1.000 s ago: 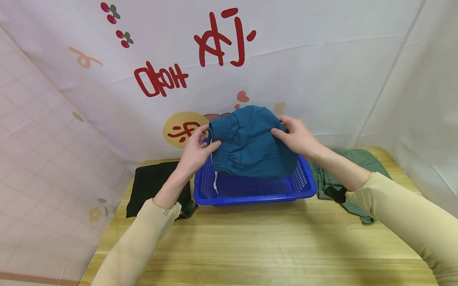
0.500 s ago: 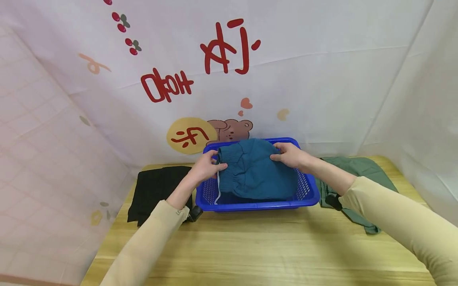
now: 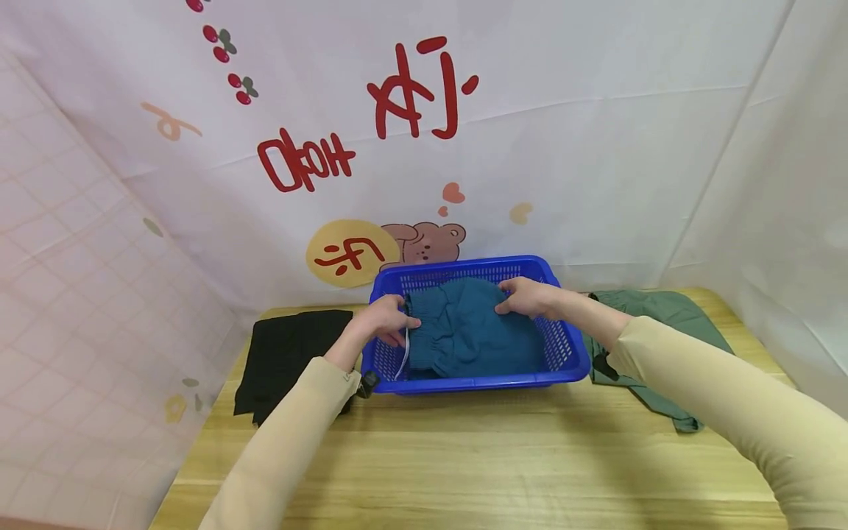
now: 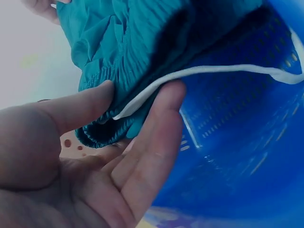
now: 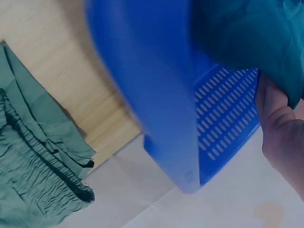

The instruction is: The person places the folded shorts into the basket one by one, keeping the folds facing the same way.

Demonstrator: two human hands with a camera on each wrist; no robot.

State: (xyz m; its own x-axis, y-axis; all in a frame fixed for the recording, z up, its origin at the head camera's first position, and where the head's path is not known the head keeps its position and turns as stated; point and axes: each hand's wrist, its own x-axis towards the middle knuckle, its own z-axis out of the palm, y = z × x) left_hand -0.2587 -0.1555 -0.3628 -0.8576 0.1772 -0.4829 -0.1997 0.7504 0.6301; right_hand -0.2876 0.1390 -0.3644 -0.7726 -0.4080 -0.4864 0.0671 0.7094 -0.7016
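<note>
Head view: the shorts [image 3: 483,342], pinched at the waistband [image 3: 422,342] by the left hand [image 3: 384,318] and at the far edge by the right hand [image 3: 528,297], are held between them inside the basket [image 3: 464,384], best laid flat, the cord [image 4: 213,70] beside the left hand tucked in.

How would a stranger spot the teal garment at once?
On the wooden table sits a blue basket. Inside it, gripped by the left hand and right hand, is the teal garment. Its colour and white drawstring set it apart from the black cloth at left and green garment at right.
</note>
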